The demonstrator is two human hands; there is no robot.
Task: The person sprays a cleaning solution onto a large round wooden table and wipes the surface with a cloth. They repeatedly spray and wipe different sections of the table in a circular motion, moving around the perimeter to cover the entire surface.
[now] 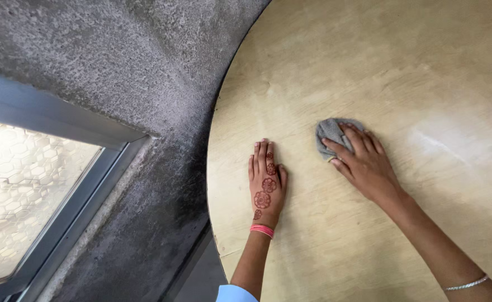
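The grey cloth [331,134] lies bunched on the round wooden surface [369,67], well in from its curved edge. The right hand [364,161] presses on the cloth, fingers spread flat over it; a closed grip is not apparent. The left hand [266,184] rests flat, open-palmed, left of the cloth, near the edge.

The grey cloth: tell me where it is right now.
In the head view, the cloth lies on the round table under the right hand's fingers, right of the flat left hand.
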